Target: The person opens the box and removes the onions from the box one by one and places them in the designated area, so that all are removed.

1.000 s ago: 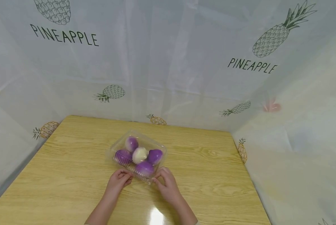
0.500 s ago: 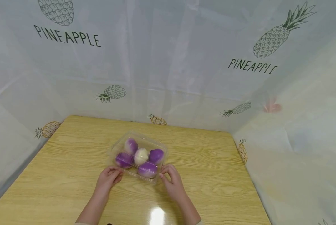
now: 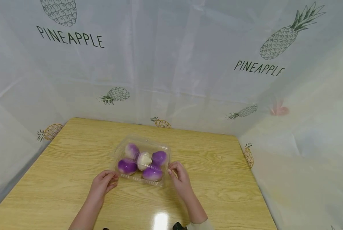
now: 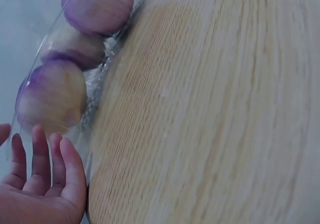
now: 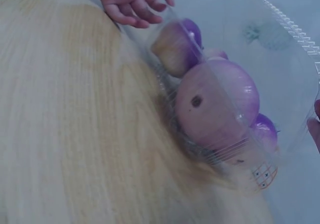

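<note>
A clear plastic clamshell box stands on the wooden table with several purple-and-white, onion-like bulbs inside; one bulb is nearly all white. Its lid's ribbed edge stands raised near the right wrist camera. My left hand pinches the box at its near left corner with thumb and forefinger. In the left wrist view the other fingers are loosely bent beside the bulbs. My right hand pinches the box's right side near the front; only fingertips show in the right wrist view.
The wood-grain table extends around the box. A pale curtain printed with pineapples hangs behind it and along both sides. A black device sits by the right sleeve.
Both hands have moved apart, from the middle of the front edge to the two sides. The lid's ribbed edge has shifted back over the bulbs, and the box has turned slightly to face forward.
</note>
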`<state>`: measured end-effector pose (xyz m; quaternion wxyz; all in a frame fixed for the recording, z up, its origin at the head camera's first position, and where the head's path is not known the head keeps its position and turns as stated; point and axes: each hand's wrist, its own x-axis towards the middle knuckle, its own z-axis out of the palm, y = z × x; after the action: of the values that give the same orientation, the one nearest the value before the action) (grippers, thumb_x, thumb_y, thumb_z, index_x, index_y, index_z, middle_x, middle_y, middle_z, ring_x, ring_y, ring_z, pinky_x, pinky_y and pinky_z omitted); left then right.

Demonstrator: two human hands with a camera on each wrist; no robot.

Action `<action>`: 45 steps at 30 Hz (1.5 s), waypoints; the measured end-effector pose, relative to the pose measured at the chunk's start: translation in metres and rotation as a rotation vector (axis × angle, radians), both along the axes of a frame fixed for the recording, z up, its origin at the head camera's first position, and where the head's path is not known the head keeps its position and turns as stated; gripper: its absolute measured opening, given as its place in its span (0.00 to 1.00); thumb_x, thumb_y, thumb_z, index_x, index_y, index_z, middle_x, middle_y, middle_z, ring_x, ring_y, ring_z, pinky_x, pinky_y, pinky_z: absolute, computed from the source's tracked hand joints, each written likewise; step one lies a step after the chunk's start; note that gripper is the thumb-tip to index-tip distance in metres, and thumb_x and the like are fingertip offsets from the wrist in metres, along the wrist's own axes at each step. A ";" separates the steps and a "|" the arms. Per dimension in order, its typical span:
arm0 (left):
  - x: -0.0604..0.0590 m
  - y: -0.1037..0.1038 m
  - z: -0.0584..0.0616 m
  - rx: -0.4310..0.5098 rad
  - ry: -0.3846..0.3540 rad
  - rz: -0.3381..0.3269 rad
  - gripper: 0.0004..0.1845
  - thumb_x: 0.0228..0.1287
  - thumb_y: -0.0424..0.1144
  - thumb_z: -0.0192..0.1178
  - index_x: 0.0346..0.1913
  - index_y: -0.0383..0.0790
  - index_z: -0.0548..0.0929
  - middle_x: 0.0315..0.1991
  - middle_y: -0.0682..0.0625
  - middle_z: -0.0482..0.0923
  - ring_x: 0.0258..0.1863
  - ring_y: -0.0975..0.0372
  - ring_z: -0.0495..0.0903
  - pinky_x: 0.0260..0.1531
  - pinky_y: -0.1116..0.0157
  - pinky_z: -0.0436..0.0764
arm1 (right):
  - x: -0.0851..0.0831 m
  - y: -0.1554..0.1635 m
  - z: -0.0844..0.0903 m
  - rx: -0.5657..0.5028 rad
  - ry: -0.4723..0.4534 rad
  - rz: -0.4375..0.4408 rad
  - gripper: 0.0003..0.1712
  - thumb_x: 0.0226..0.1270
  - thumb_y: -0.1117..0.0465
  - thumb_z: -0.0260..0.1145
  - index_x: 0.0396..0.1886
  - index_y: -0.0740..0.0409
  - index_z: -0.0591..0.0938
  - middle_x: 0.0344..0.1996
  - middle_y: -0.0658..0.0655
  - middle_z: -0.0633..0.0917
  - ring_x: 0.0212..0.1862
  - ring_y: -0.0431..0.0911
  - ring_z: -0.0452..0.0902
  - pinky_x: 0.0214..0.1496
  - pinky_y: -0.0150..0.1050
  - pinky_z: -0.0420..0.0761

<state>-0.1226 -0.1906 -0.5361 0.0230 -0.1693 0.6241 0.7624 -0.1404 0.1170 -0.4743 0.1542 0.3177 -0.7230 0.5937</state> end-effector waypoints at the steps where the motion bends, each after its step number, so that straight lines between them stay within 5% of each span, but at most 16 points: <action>1: 0.000 -0.001 0.000 0.002 -0.003 -0.003 0.07 0.73 0.36 0.55 0.39 0.36 0.80 0.35 0.51 0.83 0.38 0.60 0.83 0.42 0.64 0.86 | -0.001 0.000 0.002 0.004 0.005 -0.001 0.06 0.63 0.84 0.56 0.33 0.74 0.71 0.36 0.70 0.75 0.51 0.43 0.75 0.63 0.44 0.76; 15: 0.000 -0.012 -0.007 0.042 -0.029 -0.113 0.11 0.76 0.37 0.50 0.40 0.35 0.80 0.35 0.48 0.83 0.37 0.60 0.83 0.39 0.63 0.86 | -0.027 -0.002 0.028 -0.010 -0.026 -0.017 0.03 0.68 0.80 0.54 0.35 0.74 0.70 0.35 0.73 0.75 0.47 0.44 0.76 0.62 0.37 0.77; 20: -0.001 -0.016 -0.009 0.080 -0.027 -0.158 0.11 0.77 0.39 0.50 0.39 0.38 0.80 0.36 0.49 0.83 0.38 0.60 0.83 0.39 0.64 0.86 | -0.038 -0.004 0.040 -0.038 -0.094 -0.074 0.03 0.68 0.80 0.55 0.37 0.74 0.72 0.37 0.67 0.76 0.46 0.58 0.75 0.61 0.33 0.76; 24: 0.000 -0.020 -0.011 0.098 -0.007 -0.204 0.10 0.77 0.39 0.50 0.40 0.39 0.79 0.37 0.49 0.83 0.40 0.61 0.83 0.41 0.65 0.86 | -0.047 -0.005 0.051 -0.067 -0.196 -0.137 0.02 0.71 0.76 0.55 0.40 0.74 0.73 0.39 0.63 0.78 0.48 0.54 0.76 0.60 0.33 0.76; 31: 0.004 -0.026 -0.018 0.189 0.054 -0.268 0.09 0.78 0.38 0.49 0.42 0.40 0.79 0.41 0.49 0.82 0.43 0.60 0.82 0.47 0.64 0.84 | -0.057 -0.004 0.065 -0.084 -0.286 -0.169 0.09 0.75 0.70 0.54 0.48 0.74 0.74 0.47 0.66 0.80 0.54 0.54 0.75 0.63 0.37 0.75; 38: 0.006 -0.039 -0.028 0.380 0.154 -0.341 0.12 0.80 0.36 0.44 0.45 0.40 0.79 0.44 0.48 0.81 0.47 0.59 0.81 0.56 0.62 0.79 | -0.066 -0.002 0.068 -0.035 -0.204 -0.126 0.16 0.74 0.72 0.54 0.58 0.75 0.70 0.56 0.69 0.76 0.61 0.59 0.70 0.68 0.51 0.70; 45: 0.006 -0.036 -0.028 0.319 0.157 -0.312 0.11 0.79 0.36 0.46 0.44 0.39 0.80 0.43 0.48 0.81 0.45 0.59 0.81 0.54 0.62 0.81 | -0.077 -0.004 0.075 0.052 -0.171 -0.104 0.26 0.72 0.73 0.57 0.67 0.74 0.64 0.64 0.70 0.69 0.67 0.62 0.62 0.70 0.63 0.61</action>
<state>-0.1170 -0.2265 -0.5642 0.1184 -0.0050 0.5142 0.8495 -0.2177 0.1130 -0.3995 0.1141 0.2320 -0.7642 0.5909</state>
